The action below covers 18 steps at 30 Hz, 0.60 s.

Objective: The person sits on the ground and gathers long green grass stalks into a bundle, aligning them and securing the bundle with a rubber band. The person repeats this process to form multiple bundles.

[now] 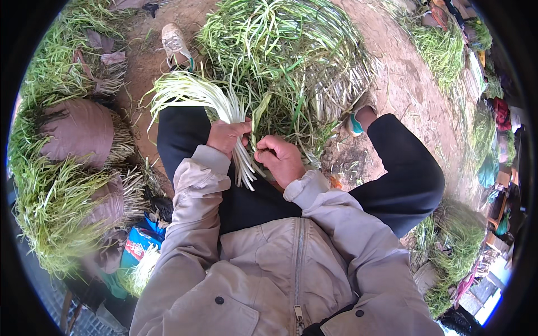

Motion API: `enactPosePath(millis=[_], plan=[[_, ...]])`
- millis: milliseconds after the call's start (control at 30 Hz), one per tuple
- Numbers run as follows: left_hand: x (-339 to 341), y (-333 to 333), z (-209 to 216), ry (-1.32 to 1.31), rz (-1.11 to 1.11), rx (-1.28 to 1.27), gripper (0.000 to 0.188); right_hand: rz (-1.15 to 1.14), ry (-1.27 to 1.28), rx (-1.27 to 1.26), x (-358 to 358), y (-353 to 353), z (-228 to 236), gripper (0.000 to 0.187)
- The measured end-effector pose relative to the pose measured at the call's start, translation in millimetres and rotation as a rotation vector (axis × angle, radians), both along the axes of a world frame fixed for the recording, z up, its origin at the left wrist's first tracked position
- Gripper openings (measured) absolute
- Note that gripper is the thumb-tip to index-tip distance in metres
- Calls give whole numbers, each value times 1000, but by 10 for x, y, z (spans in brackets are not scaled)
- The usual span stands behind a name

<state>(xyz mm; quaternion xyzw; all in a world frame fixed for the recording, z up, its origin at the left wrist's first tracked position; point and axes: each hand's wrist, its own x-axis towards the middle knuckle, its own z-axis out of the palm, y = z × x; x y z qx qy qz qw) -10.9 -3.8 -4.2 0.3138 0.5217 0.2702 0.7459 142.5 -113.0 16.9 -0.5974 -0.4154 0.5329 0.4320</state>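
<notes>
My left hand (228, 136) is closed round a bunch of garlic chives (190, 89) above my lap. Their pale leafy ends arch away to the left, and the white stem ends (242, 168) hang below my fingers. Just right of the bunch, my right hand (282, 159) is pinched shut. A limp yellow-green leaf (259, 115) runs down to its fingertips and appears to be caught between them. Between my legs, beyond both hands, lies a big loose heap of green chives (280, 50), with white stems toward its right side.
Wrapped bundles of chives (78, 131) line the left, beside a blue bag (140, 243). More greens (443, 56) lie along the right edge, with mixed clutter (501, 168) behind them. My shoes (175, 42) flank the heap on bare brown ground (403, 73).
</notes>
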Motion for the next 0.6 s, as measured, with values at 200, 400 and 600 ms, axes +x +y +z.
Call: enactPosePath(millis=[200,400,600], plan=[[25,-34,2,26,-8,46,21,34,232,-177,82,63,-128,15],[115,-84,14,-46,-59,113,21,-177,199,-137,70,375,-426,27],[107,-106,22,2,-42,129,22,-322,334,-195,90,399,-562,16]])
